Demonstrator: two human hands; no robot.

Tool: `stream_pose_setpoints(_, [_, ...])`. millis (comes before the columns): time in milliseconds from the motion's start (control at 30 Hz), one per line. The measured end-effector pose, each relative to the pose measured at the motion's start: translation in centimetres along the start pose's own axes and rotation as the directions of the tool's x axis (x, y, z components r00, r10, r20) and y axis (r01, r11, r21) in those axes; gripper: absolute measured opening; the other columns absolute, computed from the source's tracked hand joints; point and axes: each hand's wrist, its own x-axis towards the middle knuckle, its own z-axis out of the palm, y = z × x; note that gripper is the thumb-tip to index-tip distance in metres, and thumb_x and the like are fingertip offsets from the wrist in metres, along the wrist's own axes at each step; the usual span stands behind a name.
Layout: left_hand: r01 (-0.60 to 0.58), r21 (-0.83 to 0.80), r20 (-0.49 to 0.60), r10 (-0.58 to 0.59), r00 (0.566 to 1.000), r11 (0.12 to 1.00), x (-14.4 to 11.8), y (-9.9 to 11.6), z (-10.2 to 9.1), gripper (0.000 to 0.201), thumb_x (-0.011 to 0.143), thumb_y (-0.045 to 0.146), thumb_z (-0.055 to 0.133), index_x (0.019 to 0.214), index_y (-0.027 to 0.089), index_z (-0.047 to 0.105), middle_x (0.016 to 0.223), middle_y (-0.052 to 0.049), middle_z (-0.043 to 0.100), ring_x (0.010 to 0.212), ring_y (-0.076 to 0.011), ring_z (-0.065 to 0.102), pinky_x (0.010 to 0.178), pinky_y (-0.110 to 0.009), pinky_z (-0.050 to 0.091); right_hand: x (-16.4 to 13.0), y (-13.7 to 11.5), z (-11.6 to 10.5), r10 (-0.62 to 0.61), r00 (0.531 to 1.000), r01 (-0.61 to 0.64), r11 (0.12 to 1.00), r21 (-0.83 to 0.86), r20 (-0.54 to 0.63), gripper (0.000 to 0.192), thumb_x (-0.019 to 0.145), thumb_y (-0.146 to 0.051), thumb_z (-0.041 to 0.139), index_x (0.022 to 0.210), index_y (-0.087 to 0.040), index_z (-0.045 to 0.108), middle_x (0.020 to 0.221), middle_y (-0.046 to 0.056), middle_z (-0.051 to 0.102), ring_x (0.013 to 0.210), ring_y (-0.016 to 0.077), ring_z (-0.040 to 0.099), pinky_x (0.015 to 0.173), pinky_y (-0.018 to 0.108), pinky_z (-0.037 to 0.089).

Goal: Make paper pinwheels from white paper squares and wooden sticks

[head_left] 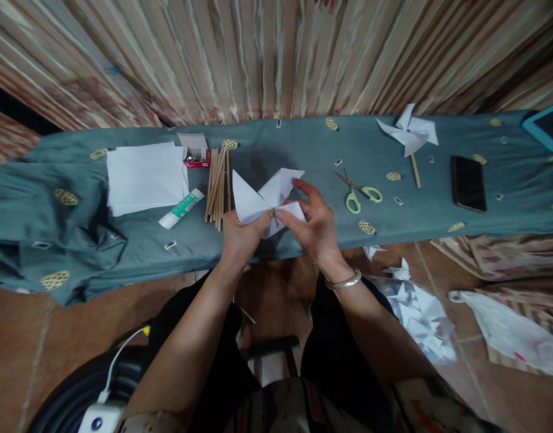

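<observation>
White folded paper, shaped into the sails of a half-made pinwheel [267, 201], is sitting between the person's two hands just above the near edge of the table. The left hand [243, 234] is closing around the lower left sail, thumb pressing toward the centre of the paper. The right hand [315, 225] is gripping the lower right sail, its fingers [310, 189] curling over the far side while the thumb is pinching at the centre, touching the left thumb. A silver bangle [344, 281] is circling the right wrist.

Grey-green patterned cloth [303, 150] is covering the long table. To the left of the hands, a bundle of thin wooden sticks [217, 186] is lying just beside the paper. Farther left, a white and green glue tube [181, 208] is lying at an angle near a stack of white paper sheets [143, 177], and a small red box of pins [195, 153] is sitting open at the far end of the sticks.

To the right of the hands, pale green-handled scissors [360, 192] are lying on the cloth. Beyond them, toward the far edge, a finished white paper pinwheel on a wooden stick [409, 135] is resting flat. A black smartphone [468, 183] is lying farther right.

On the brown tiled floor near the person's right arm, white paper scraps [416, 307] are piling up beside a white plastic bag [511, 331].
</observation>
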Motion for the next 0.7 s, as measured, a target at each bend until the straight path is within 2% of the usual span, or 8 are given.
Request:
stream_pose_setpoints(400, [0.001,0.039,0.019,-0.002,1.0,0.999,-0.22,-0.3,-0.11,0.022,0.053,0.025,0.078,0.071,0.014,0.073,0.073,-0.003,0.075,0.065,-0.0172,0.068,0.061,-0.027,0.055,0.05,0.43,-0.17,0.017,1.0,-0.017,1.0,-0.002,0.015,0.068,0.073,-0.044,0.075,0.13,-0.021,0.047,0.087,0.003,0.072,0.076,0.0228,0.069,0.076,0.042,0.06])
stream_pose_setpoints(700, [0.037,0.045,0.007,-0.037,0.999,0.998,-0.46,0.29,-0.04,0.02,0.052,0.025,0.078,0.067,0.014,0.071,0.068,-0.002,0.073,0.061,-0.0162,0.066,0.058,-0.025,0.054,0.06,0.34,-0.15,-0.003,1.0,0.004,0.999,-0.04,0.014,0.064,0.075,-0.043,0.074,0.129,-0.021,0.048,0.087,0.002,0.072,0.077,0.0218,0.069,0.075,0.039,0.06])
